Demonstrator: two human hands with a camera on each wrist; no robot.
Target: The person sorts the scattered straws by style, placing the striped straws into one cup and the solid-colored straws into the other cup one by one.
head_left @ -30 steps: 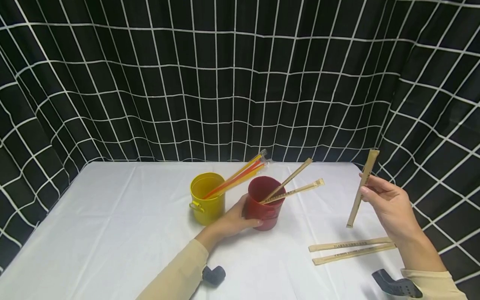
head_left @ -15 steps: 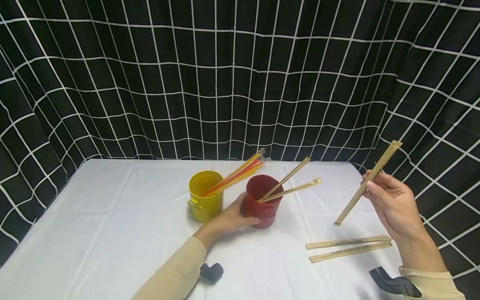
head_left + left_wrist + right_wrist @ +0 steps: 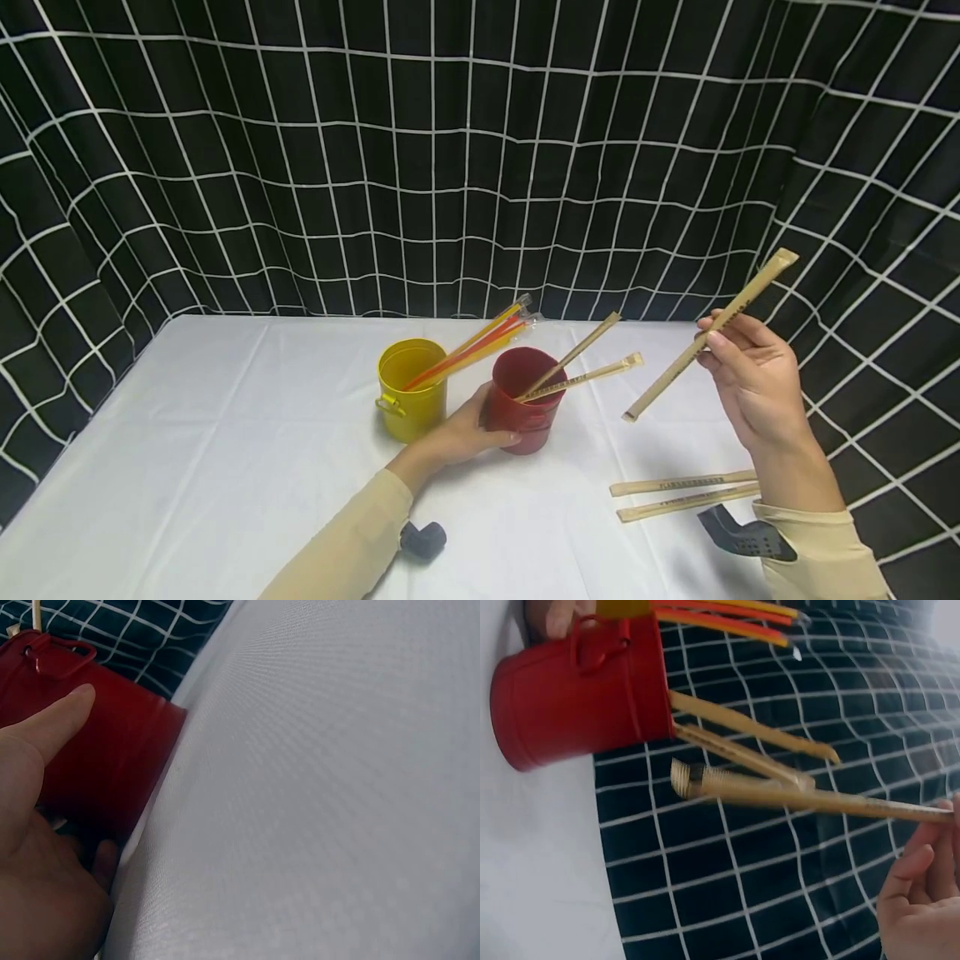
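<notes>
My left hand (image 3: 463, 435) grips a small red bucket (image 3: 528, 429) from its left side, thumb across the front; in the left wrist view the thumb (image 3: 67, 720) lies along its wall. Two paper-wrapped straws (image 3: 592, 379) lean out of the bucket to the right. Between thumb and fingers, my right hand (image 3: 757, 375) pinches another paper-wrapped straw (image 3: 675, 369), raised and slanting, its lower end toward the red bucket. From the right wrist, that straw (image 3: 780, 796) overlaps the tips of those in the bucket (image 3: 592, 690).
Left of the red bucket stands a yellow bucket (image 3: 412, 412) with several orange and yellow straws (image 3: 480, 343) in clear wrappers. Two more paper-wrapped straws (image 3: 682, 493) lie on the white tablecloth (image 3: 225, 467), partly behind the right forearm. A black gridded curtain (image 3: 450, 167) hangs behind.
My right hand has tilted the paper-wrapped straw from near upright to a slant, then moved left and up with it. The left hand stays on the red bucket.
</notes>
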